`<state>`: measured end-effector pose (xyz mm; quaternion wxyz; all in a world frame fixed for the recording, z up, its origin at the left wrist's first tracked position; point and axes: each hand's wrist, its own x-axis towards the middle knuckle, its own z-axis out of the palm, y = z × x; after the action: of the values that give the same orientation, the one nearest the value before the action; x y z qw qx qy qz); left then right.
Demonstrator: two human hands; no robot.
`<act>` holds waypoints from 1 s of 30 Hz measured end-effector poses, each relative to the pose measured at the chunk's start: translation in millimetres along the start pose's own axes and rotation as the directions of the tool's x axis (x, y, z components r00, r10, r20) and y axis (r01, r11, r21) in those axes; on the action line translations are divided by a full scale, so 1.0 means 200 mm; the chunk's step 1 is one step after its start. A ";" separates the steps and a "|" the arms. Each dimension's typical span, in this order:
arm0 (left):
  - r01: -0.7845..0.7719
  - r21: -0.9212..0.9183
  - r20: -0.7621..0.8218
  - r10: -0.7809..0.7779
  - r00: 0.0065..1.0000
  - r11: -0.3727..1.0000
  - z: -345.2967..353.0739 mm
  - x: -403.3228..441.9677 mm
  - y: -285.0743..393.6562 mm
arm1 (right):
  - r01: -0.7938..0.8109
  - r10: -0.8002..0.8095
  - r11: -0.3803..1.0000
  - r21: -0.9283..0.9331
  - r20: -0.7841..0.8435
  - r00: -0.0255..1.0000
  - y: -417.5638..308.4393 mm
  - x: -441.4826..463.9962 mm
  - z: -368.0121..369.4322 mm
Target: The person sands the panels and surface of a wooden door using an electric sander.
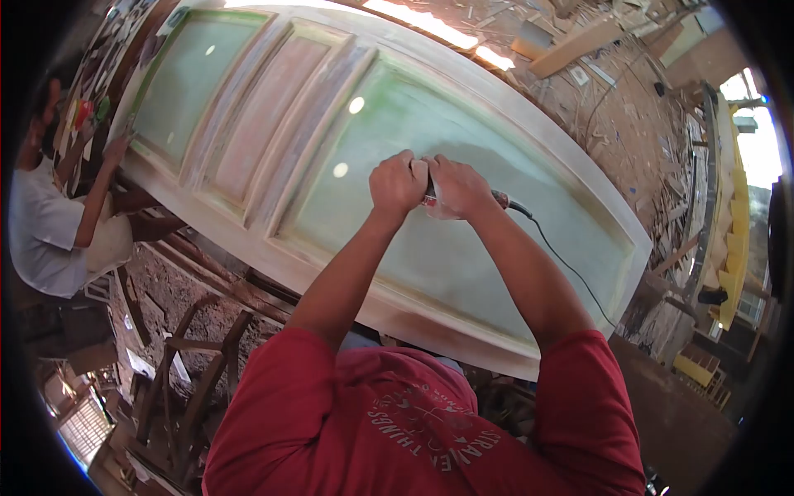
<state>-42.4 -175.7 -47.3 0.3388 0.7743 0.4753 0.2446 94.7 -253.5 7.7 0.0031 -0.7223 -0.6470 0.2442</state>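
Observation:
A large panelled wooden door [463, 345] lies flat in front of me, its recessed panels pale green and pink with a dusty finish. Over the biggest green panel [488, 281], my left hand [398, 183] and my right hand [460, 188] are wrapped side by side around a corded power sander [500, 198]. My fingers hide most of its body and its working face. From its right end a black cord [552, 250] runs down across the panel to the door's edge.
At the left, another person [58, 223] in a light shirt has a hand [117, 149] at the door's far edge. Wood scraps [633, 157] litter the ground beyond. Wooden stands [198, 355] are at lower left, a yellow structure [734, 240] at right.

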 end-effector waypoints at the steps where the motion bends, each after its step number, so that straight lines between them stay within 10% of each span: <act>1: 0.006 -0.013 -0.020 -0.007 1.000 1.000 -0.05 0.04 -0.05 | 0.007 -0.007 1.000 -0.005 0.009 1.000 -0.06 0.06 -0.02; 15: 0.016 0.001 -0.090 -0.016 0.996 1.000 -0.36 0.25 -0.40 | 0.070 -0.070 0.997 0.018 0.003 0.998 -0.39 0.47 -0.01; 30: -0.178 -0.004 0.238 0.174 0.956 0.984 0.48 -0.46 0.45 | -0.240 0.278 0.945 0.223 -0.159 0.947 0.35 -0.86 0.18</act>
<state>36.9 -316.3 -47.6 0.3634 0.8400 0.3627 0.1752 139.6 -437.2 14.1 0.1050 -0.8172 -0.5147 0.2371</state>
